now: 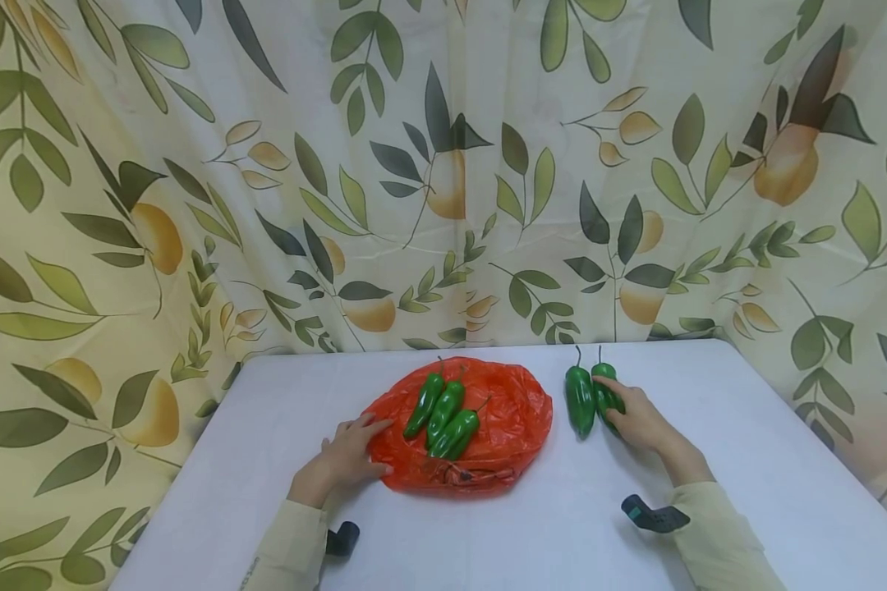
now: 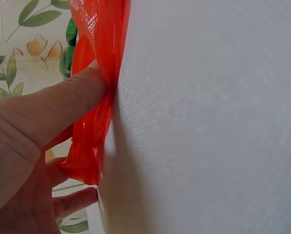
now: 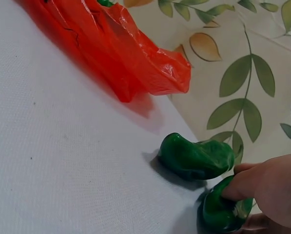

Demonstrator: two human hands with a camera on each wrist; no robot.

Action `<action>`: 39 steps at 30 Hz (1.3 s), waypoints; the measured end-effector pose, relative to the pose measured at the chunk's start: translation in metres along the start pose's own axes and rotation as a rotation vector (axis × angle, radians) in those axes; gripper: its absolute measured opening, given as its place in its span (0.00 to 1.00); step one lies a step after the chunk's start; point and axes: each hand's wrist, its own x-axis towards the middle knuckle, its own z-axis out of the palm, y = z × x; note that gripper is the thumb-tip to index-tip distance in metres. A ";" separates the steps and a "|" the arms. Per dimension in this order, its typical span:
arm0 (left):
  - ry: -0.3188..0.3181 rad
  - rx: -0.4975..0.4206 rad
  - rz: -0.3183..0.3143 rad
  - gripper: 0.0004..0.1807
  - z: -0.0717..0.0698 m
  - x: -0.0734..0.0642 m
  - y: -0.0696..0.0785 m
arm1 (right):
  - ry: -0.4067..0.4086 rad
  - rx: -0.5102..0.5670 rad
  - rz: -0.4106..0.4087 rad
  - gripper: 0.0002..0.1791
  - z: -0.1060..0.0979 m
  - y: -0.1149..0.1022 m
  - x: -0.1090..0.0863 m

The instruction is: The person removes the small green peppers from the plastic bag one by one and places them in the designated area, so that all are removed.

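My left hand (image 1: pixel 352 455) holds the left edge of a red plastic bag (image 1: pixel 517 410), which is spread on the white table. In the left wrist view the thumb (image 2: pixel 84 87) presses the red film, with fingers behind it. Three green peppers (image 1: pixel 446 406) lie side by side on the bag, stems pointing away. My right hand (image 1: pixel 638 419) grips a green pepper (image 1: pixel 602 373) to the right of the bag, thumb on one side and fingers on the other. Just left of it, another green pepper (image 1: pixel 580 402) lies on the table.
The white table (image 1: pixel 562 533) ends at a far edge against a curtain (image 1: pixel 443 205) printed with leaves and fruit. A dark device (image 1: pixel 654 515) sits at my right wrist, and another dark device (image 1: pixel 342 539) at my left.
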 end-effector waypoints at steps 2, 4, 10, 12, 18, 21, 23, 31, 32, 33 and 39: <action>0.000 -0.001 -0.001 0.42 0.000 0.000 0.000 | -0.005 -0.006 -0.004 0.33 0.000 0.001 0.000; -0.002 -0.004 -0.003 0.42 0.001 0.000 -0.001 | -0.008 -0.012 -0.007 0.33 0.001 0.002 0.001; -0.010 -0.005 -0.013 0.43 0.003 0.000 -0.001 | -0.024 -0.015 0.010 0.34 0.001 0.004 0.001; -0.008 -0.004 -0.015 0.43 0.002 0.000 -0.001 | -0.022 -0.016 0.011 0.34 0.001 0.004 0.002; -0.005 -0.006 -0.011 0.43 0.002 0.001 -0.001 | -0.002 -0.030 -0.002 0.36 0.000 0.006 0.004; -0.004 -0.009 -0.010 0.43 0.002 0.000 -0.001 | -0.010 -0.031 0.018 0.36 -0.001 0.006 0.004; -0.004 -0.010 -0.011 0.43 0.003 0.000 -0.002 | -0.012 -0.030 0.029 0.36 -0.001 0.006 0.004; -0.011 0.001 -0.002 0.43 -0.001 0.000 0.000 | 0.008 -0.046 0.056 0.38 -0.004 0.009 0.003; -0.010 0.003 -0.001 0.43 -0.001 0.000 0.000 | 0.005 -0.043 0.072 0.38 -0.005 0.009 0.004; -0.009 0.003 0.000 0.43 -0.001 0.000 0.000 | 0.005 -0.040 0.082 0.38 -0.006 0.009 0.003; -0.007 -0.005 0.000 0.43 -0.001 0.000 0.000 | 0.027 -0.031 0.098 0.38 -0.011 0.005 0.000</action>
